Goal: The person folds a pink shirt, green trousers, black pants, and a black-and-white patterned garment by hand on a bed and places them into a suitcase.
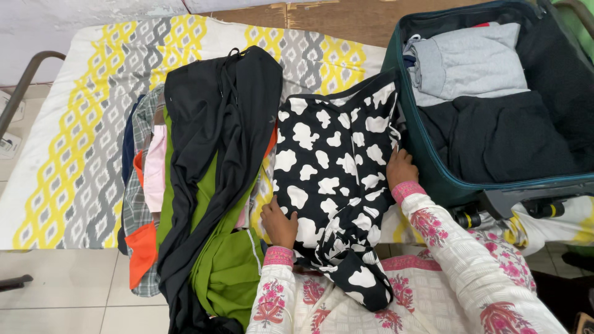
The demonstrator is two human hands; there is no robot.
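1. Two hands lie on one garment, and around them, from largest down, the scene runs so: the bed (80, 124), under a sheet patterned in yellow, grey and white, fills the frame from nine o'clock across to the centre.
2. Next, an open suitcase (433, 179), dark teal, sits at two o'clock on the bed's right end. Inside it a grey top (470, 62) lies folded toward twelve o'clock, and dark cloth (501, 139) lies just below it, toward six.
3. A clothes pile (185, 185) stretches from eleven o'clock down to seven. Black cloth (223, 105) lies on top, green cloth (229, 272) under it hangs over the bed's edge, and checked, pink and orange pieces show at the pile's nine o'clock side.
4. The cow-print garment (328, 167), black with white blotches, lies at the centre between pile and suitcase. Its upper end touches the suitcase wall; its lower end droops over the bed's edge into the person's lap at six o'clock.
5. The right hand (401, 168), at the garment's three o'clock edge, rests fingers spread flat and released, just beside the suitcase wall.
6. The left hand (279, 224), at the garment's eight o'clock edge, has its fingers curled on the cloth there; whether they pinch it I cannot tell.
7. Both sleeves are white with pink flowers.
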